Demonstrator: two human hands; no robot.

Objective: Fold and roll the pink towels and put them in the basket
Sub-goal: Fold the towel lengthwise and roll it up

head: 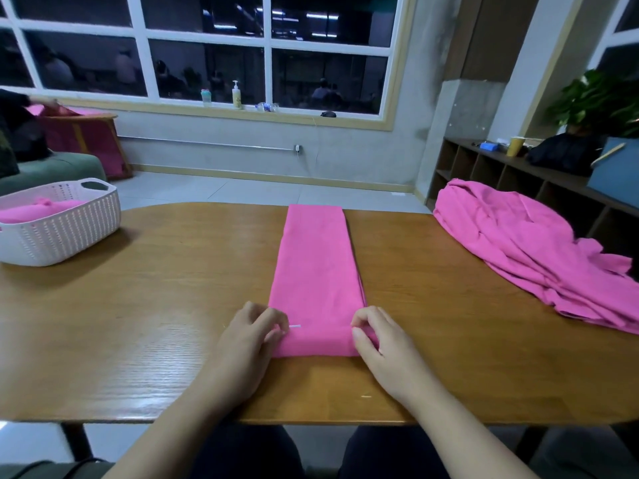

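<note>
A pink towel, folded into a long narrow strip, is lying down the middle of the wooden tabletop, its near end turned over into the start of a roll. The left hand and right hand are each pinching a corner of that rolled end, the grip curled on the cloth. A white basket holding pink cloth is sitting at far left, and a heap of pink towels is lying at right.

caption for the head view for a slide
Both hands start rolling a folded pink towel; basket waits left.
</note>
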